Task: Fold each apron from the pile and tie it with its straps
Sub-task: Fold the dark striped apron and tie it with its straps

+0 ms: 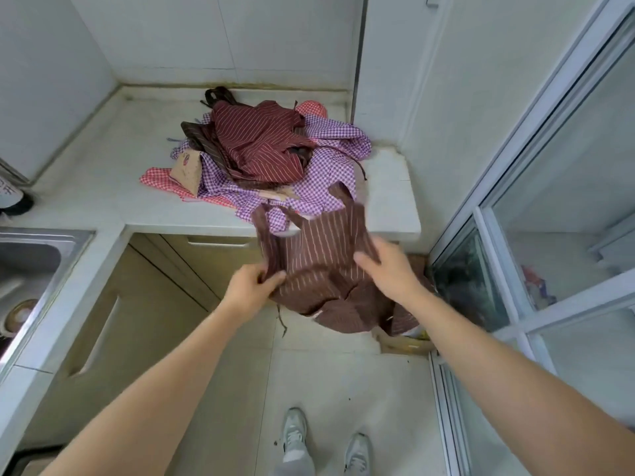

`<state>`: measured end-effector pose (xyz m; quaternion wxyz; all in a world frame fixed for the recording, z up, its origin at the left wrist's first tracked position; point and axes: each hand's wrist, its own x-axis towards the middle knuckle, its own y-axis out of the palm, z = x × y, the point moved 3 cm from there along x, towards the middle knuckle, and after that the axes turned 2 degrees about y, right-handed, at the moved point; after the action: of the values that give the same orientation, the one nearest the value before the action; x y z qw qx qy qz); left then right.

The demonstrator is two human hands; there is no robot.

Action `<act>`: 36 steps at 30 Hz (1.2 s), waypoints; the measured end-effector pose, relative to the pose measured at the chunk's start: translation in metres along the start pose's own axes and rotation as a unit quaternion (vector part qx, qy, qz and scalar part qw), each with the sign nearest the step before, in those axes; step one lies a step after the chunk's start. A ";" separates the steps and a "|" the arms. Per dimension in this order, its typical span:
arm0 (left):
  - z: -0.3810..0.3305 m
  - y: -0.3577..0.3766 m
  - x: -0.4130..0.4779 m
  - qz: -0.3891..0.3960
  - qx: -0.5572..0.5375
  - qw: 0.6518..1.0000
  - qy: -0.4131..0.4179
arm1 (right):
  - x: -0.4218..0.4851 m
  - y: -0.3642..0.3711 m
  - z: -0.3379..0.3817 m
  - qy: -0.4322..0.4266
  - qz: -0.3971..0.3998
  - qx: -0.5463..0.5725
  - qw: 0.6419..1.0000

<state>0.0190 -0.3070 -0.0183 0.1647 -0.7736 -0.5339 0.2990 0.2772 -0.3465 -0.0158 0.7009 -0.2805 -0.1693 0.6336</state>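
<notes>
Hands: left [252, 286], right [390, 269] gripping brown apron [319, 266] between them.

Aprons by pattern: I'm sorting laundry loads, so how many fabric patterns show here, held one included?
Brown striped, held by left hand and right hand: 1
Maroon striped: 1
Purple check: 1
Red check: 1
Total: 4 patterns; apron count within pile unclear.

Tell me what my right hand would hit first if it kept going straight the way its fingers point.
The right hand points up-left into the brown striped apron it is already gripping, so that cloth comes first. Beyond it probably lies the purple checked apron at the counter edge; depth is unclear.
</notes>
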 end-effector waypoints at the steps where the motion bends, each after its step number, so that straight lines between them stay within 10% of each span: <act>1: 0.036 0.019 -0.014 0.124 0.091 0.986 -0.066 | -0.021 0.025 -0.036 0.086 0.165 -0.116 0.976; 3: 0.095 0.048 -0.056 0.363 0.207 0.890 -0.181 | -0.083 0.057 -0.094 0.255 0.463 -0.222 0.820; 5: 0.121 0.061 -0.076 0.412 0.197 0.856 -0.242 | -0.116 0.062 -0.122 0.383 0.515 -0.089 0.762; 13: 0.046 0.030 -0.017 0.117 -0.156 0.965 -0.178 | -0.037 0.000 -0.081 0.274 0.198 0.077 0.938; 20: 0.003 0.014 -0.001 -0.063 -0.333 0.937 -0.082 | -0.014 -0.025 -0.041 0.176 0.062 0.233 0.954; 27: 0.019 0.002 0.006 -0.029 -0.261 0.949 -0.176 | -0.012 -0.021 -0.055 0.214 0.094 0.119 0.965; 33: -0.037 -0.012 0.015 -0.217 -0.307 0.924 0.074 | 0.003 -0.044 0.001 -0.045 -0.215 0.150 0.964; 36: -0.012 0.024 0.010 -0.061 -0.060 0.995 0.041 | -0.008 -0.012 -0.006 -0.026 -0.083 0.011 0.996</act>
<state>0.0461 -0.3063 -0.0259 0.1576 -0.7594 -0.5902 0.2240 0.2892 -0.3558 -0.0123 0.7490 -0.2414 -0.2036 0.5825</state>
